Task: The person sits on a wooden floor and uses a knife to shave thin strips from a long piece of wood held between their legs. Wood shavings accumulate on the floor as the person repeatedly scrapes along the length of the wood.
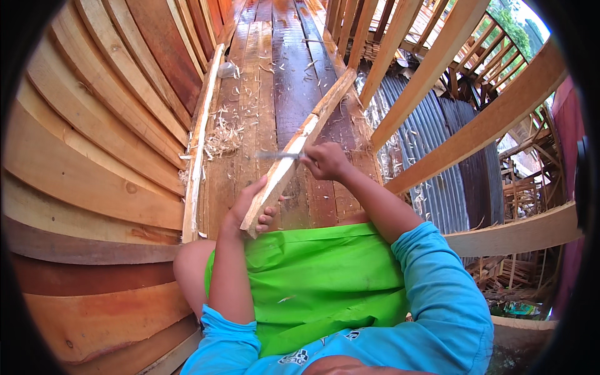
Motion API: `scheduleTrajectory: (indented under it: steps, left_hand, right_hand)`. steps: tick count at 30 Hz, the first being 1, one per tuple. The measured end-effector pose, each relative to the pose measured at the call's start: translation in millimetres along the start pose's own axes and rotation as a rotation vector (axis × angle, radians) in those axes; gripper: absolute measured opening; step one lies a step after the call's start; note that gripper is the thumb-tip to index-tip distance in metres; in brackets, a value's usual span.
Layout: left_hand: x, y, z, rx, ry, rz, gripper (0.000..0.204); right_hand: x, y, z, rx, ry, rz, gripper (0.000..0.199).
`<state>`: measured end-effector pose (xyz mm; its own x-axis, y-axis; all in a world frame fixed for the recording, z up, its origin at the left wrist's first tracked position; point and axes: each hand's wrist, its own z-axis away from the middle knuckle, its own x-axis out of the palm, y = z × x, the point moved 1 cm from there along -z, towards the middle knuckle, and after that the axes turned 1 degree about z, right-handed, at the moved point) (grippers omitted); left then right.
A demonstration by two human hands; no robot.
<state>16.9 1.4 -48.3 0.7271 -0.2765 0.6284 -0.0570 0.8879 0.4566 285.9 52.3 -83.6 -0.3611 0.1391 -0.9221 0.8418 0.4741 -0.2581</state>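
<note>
A long squared wooden bar (pixel 307 134) slants from my lap up toward the right-hand railing. Round its near end my left hand (pixel 255 205) is wrapped, thumb along one side and fingers underneath. In my right hand (pixel 325 161) is the handle end of a knife, closed in a fist. The knife's blurred grey blade (pixel 275 154) points left and crosses the top of the bar, about a third of the way along. Pale, freshly cut wood shows on the bar's upper face, with darker rough patches farther up. The knife's handle is mostly hidden by my fingers.
Curled wood shavings (pixel 224 139) lie scattered over the plank floor (pixel 250 62). Beside the left board wall (pixel 94 150) runs another narrow bar (pixel 199 156), with a clear cup (pixel 227 70) near it. Slanting railing posts (pixel 431 72) stand at right, above corrugated metal sheets (pixel 425 144). Green cloth (pixel 325 269) covers my lap.
</note>
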Motion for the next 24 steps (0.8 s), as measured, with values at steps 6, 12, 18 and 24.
scheduleTrajectory:
  steps: [6,12,18,24]
  left_hand:
    - [13,0,-1,0.002,0.009,-0.049,0.066]
    - [9,-1,-1,-0.006,-0.039,-0.003,0.067]
    - [4,1,-5,-0.033,-0.068,0.068,0.065]
    - [6,1,-2,0.002,-0.018,-0.005,0.064]
  right_hand:
    - [-6,40,-6,0.458,0.084,0.026,0.032]
    - [-19,27,-11,0.470,0.067,0.156,0.028]
    - [-25,29,-14,0.315,0.219,0.276,0.024]
    - [-47,52,-15,0.541,0.223,0.036,0.026]
